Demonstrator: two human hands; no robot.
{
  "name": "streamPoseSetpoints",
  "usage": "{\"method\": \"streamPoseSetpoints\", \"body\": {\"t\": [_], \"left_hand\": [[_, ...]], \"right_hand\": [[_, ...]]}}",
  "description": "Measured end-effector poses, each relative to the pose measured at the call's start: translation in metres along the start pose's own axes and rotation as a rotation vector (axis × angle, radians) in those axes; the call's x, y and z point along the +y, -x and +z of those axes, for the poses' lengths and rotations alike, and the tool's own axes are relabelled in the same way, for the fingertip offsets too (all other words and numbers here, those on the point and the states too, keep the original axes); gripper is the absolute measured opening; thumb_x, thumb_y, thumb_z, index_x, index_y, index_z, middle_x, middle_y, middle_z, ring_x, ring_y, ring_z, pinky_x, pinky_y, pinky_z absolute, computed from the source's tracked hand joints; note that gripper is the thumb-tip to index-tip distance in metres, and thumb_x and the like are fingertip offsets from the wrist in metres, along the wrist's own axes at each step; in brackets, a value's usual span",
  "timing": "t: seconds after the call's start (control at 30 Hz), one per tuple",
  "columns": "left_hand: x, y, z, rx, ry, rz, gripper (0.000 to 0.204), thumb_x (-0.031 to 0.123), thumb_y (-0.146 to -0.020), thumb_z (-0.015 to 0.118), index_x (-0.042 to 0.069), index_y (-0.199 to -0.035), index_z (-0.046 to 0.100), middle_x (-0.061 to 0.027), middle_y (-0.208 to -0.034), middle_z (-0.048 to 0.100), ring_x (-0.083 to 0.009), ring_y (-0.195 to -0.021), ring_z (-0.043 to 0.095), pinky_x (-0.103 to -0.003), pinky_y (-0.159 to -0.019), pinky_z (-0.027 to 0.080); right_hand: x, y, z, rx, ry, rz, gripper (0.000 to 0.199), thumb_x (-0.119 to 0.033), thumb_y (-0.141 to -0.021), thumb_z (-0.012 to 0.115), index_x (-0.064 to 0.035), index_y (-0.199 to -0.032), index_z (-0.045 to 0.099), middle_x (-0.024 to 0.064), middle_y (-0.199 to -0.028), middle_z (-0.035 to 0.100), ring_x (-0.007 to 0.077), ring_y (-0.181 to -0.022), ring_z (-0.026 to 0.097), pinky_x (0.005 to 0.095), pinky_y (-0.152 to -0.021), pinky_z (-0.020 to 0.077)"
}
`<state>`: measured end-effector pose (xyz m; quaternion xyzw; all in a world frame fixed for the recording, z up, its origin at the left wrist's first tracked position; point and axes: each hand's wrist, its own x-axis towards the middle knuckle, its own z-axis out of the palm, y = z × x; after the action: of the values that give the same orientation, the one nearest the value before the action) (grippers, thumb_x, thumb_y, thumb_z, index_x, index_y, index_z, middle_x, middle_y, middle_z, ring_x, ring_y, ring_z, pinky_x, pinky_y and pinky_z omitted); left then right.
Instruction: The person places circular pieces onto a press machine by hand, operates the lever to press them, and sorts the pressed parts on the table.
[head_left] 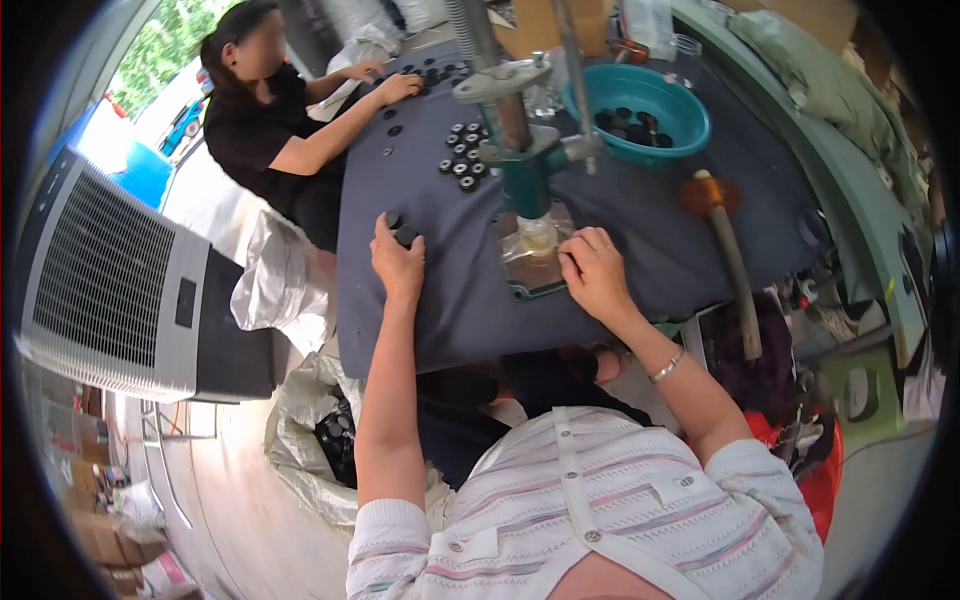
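At the left of the cloth-covered table, my left hand [398,262] has its thumb and fingers about two small black round pieces [405,235]. My right hand [597,272] is closed, fingers curled, beside the lower end of a green hand press [527,185]. Whatever those fingers may hold is hidden. Under the press ram is a clear, yellowish block [538,237] above the base plate [530,271]. Beyond the press, to its left, several black round pieces with pale metal centres [466,155] stand grouped together.
A teal basin [640,115] with black pieces stands at the back right. A mallet [728,240] lies on the table's right side. Across the far left corner, a co-worker [275,130] handles black pieces. A sack [318,440] of black parts and an air cooler [130,280] stand left.
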<state>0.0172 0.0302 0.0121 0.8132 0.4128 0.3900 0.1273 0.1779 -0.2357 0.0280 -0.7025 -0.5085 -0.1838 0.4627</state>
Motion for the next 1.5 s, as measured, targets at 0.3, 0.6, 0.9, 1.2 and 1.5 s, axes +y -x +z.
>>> {"method": "streamPoseSetpoints", "body": {"t": [0.3,0.6,0.9,1.2,1.5], "left_hand": [[0.102,0.047,-0.017,-0.322,0.412,0.081,0.088,0.006,-0.067,0.081,0.006,-0.143,0.039,-0.0122,-0.093,0.065,-0.0259,-0.081,0.063,-0.036,-0.075,0.052],[0.141,0.055,0.003,-0.388,0.492,0.179,0.088,0.004,-0.067,0.077,0.006,-0.144,0.036,-0.0164,-0.1,0.063,-0.0329,-0.092,0.063,-0.04,-0.081,0.052],[0.143,0.058,0.012,-0.386,0.617,0.199,0.09,-0.001,-0.069,0.076,0.008,-0.147,0.032,-0.0176,-0.104,0.063,-0.0351,-0.097,0.063,-0.041,-0.085,0.052],[0.146,0.057,0.019,-0.431,0.792,0.198,0.092,-0.007,-0.07,0.077,0.008,-0.148,0.031,-0.0162,-0.111,0.066,-0.0302,-0.102,0.066,-0.037,-0.088,0.052],[0.143,0.055,0.01,-0.464,0.773,0.128,0.093,-0.006,-0.069,0.077,0.009,-0.148,0.03,-0.0156,-0.111,0.067,-0.0282,-0.104,0.066,-0.035,-0.089,0.052]], "right_hand": [[0.004,0.006,-0.005,0.071,-0.108,0.021,0.009,0.0,-0.077,0.065,-0.0028,-0.084,0.06,0.0102,-0.085,0.058,0.0314,-0.083,0.059,0.0403,-0.072,0.0488],[0.006,0.003,-0.009,0.291,-0.259,0.094,0.009,0.004,-0.082,0.064,-0.0009,-0.087,0.06,0.0107,-0.082,0.059,0.0259,-0.072,0.059,0.0331,-0.063,0.0476],[0.015,-0.046,-0.033,0.44,-0.331,0.113,0.005,0.002,-0.088,0.061,-0.0004,-0.091,0.059,0.0097,-0.083,0.059,0.0185,-0.072,0.06,0.0296,-0.065,0.0478],[0.023,-0.265,-0.065,0.199,-0.768,0.078,0.052,-0.051,-0.094,0.059,-0.0039,-0.117,0.055,0.0095,-0.092,0.064,0.0174,-0.073,0.064,0.0302,-0.068,0.0549],[-0.036,-0.291,-0.069,0.136,-0.93,0.229,0.024,-0.025,-0.092,0.056,-0.0051,-0.08,0.06,0.0041,-0.064,0.054,0.0112,-0.048,0.049,0.0262,-0.041,0.0357]]}}
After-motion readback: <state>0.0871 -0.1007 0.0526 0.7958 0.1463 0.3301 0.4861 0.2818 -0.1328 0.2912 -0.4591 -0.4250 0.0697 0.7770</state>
